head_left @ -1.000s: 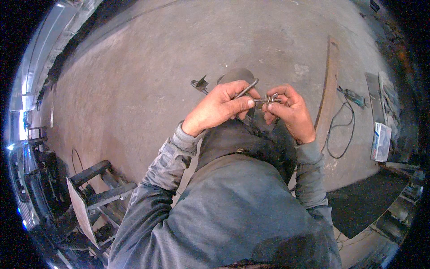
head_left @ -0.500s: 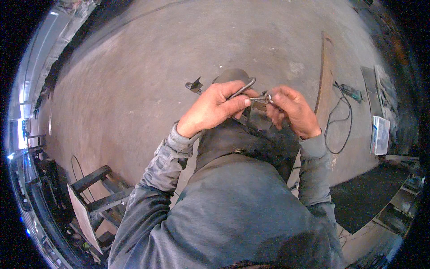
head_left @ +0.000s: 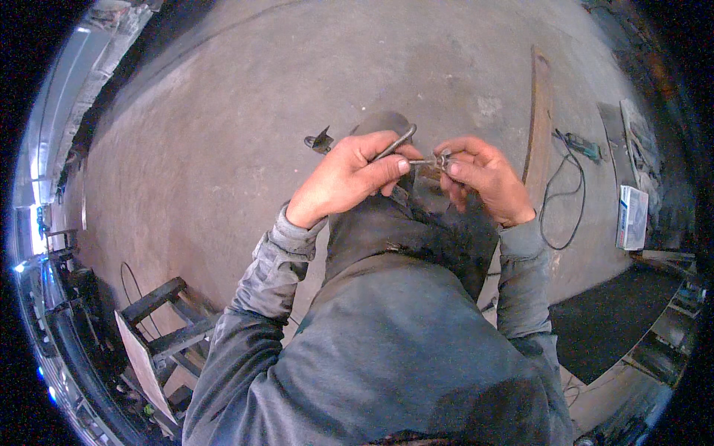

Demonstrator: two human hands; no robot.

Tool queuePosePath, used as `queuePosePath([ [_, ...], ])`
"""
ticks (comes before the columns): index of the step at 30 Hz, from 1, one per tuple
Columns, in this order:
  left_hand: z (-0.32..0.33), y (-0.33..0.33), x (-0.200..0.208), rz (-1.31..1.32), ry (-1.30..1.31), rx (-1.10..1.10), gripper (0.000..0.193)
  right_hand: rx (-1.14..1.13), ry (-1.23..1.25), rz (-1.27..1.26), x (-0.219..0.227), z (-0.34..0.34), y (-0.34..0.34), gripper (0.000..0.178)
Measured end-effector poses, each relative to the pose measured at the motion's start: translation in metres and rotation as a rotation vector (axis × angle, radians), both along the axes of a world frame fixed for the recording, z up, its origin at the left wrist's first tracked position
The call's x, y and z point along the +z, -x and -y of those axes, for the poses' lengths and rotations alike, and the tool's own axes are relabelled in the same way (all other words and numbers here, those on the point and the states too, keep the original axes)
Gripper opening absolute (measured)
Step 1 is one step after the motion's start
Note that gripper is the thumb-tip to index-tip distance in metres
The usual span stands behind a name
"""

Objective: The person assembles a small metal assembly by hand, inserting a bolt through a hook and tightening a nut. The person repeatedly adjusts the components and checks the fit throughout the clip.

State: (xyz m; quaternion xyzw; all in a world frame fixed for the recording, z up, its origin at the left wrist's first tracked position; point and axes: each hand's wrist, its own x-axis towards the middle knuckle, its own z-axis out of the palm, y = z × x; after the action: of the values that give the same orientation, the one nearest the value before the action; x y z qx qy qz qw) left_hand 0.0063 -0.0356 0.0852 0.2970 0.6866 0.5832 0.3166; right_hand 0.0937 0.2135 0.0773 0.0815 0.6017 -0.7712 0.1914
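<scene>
- The person's left hand grasps a bent metal rod, round and dull grey, its curve showing above the thumb.
- The right hand, fingers curled, pinches a small shiny metal piece at the rod's end, between both hands.
- Beyond the right hand, to its right, a long flat brown bar lies on mottled grey floor.
- Left fingers hide part of the rod; the small piece's shape is hard to make out.
</scene>
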Motion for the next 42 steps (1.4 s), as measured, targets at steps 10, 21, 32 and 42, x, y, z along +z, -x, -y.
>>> queuePosePath([
  [10, 0.000, 0.001, 0.001, 0.039, -0.004, 0.015, 0.030, -0.139, 0.131, 0.010, 0.005, 0.004, 0.000, 0.026],
  [21, -0.003, 0.002, 0.002, 0.074, -0.036, 0.015, 0.029, -0.075, 0.175, 0.038, -0.005, -0.010, 0.004, 0.026],
  [32, -0.003, 0.003, 0.005, 0.093, -0.029, 0.023, 0.025, -0.079, 0.102, -0.036, -0.004, -0.009, 0.004, 0.025],
  [42, -0.009, 0.001, 0.010, 0.094, -0.045, -0.013, 0.027, -0.159, -0.040, -0.315, 0.002, 0.004, 0.003, 0.022],
])
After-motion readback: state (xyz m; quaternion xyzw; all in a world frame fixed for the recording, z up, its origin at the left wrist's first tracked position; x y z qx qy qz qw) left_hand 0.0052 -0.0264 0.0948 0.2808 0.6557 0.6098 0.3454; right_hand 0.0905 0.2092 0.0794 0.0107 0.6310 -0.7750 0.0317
